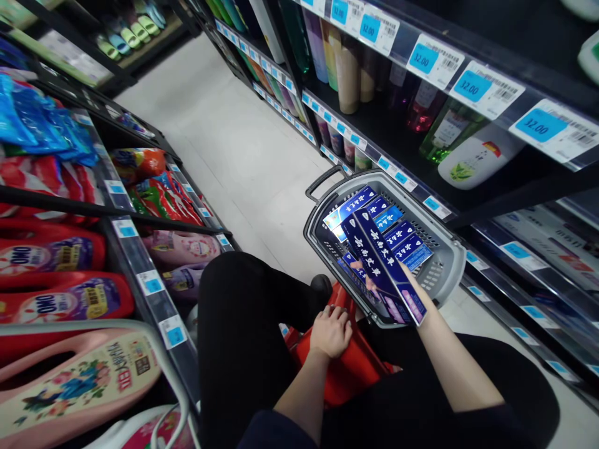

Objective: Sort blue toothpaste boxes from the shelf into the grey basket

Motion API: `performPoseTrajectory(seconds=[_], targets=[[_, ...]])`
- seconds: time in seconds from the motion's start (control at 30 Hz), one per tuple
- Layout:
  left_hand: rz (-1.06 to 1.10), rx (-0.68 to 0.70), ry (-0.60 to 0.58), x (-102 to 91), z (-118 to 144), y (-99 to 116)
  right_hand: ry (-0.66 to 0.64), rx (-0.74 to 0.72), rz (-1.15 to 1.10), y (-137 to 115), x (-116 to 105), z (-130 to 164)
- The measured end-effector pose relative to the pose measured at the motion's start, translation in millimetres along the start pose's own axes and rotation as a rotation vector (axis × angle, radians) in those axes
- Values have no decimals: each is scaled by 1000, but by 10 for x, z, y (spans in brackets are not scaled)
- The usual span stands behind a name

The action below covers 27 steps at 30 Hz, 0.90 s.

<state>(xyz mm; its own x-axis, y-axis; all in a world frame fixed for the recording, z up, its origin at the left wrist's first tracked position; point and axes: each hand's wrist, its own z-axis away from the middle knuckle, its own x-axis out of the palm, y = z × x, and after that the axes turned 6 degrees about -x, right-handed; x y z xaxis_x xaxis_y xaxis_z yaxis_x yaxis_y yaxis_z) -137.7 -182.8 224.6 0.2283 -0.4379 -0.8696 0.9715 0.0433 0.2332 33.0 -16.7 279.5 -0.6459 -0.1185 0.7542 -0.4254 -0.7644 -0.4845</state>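
Note:
My right hand point(412, 280) grips long dark blue toothpaste packaging point(381, 262) with white Chinese lettering, tilted over a grey shopping basket point(449, 284). Two lettered faces show; whether this is one carton or two side by side, I cannot tell. Most of that hand's fingers are hidden behind the packaging. Several more toothpaste boxes point(405, 240) lie in the basket, mostly dark blue, one with a lighter blue face. My left hand point(331, 330) rests on a red plastic object point(350, 374) between my legs, its fingers slightly bent and lying over the surface.
Shelves on the right hold shampoo-like bottles point(482, 156) above price tags point(486, 87). Detergent bottles point(60, 299) and bagged goods point(42, 118) fill the left shelves. A pale tiled aisle point(201, 125) runs between them, toward slippers point(131, 37) on a rack. The basket's handle point(322, 181) sticks out at its far end.

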Motion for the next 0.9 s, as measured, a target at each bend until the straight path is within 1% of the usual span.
performPoseTrajectory(seconds=[0.13, 0.23, 0.33, 0.43, 0.53, 0.6, 0.73, 0.8, 0.9], targets=[[4, 4, 12, 1, 2, -1, -111, -37, -42, 6, -3, 33], [0, 5, 19, -2, -1, -2, -138, -39, 11, -3, -61, 34], [2, 6, 18, -7, -2, -1, -72, -73, 85, -13, -97, 23], [3, 6, 18, -13, -1, 0, 49, -192, 203, -28, -93, 22], [7, 2, 11, -17, 1, 0, 120, -296, 347, -61, -100, 32], [6, 0, 7, -18, 2, 0, 129, -317, 441, -87, -128, 40], [0, 1, 6, -20, -2, 2, 110, -307, 615, -107, -199, 44], [-1, 3, 4, -21, -4, 5, 105, -284, 640, -98, -211, 38], [-2, 0, 2, -22, -3, 9, 102, -260, 611, -84, -192, 21]])
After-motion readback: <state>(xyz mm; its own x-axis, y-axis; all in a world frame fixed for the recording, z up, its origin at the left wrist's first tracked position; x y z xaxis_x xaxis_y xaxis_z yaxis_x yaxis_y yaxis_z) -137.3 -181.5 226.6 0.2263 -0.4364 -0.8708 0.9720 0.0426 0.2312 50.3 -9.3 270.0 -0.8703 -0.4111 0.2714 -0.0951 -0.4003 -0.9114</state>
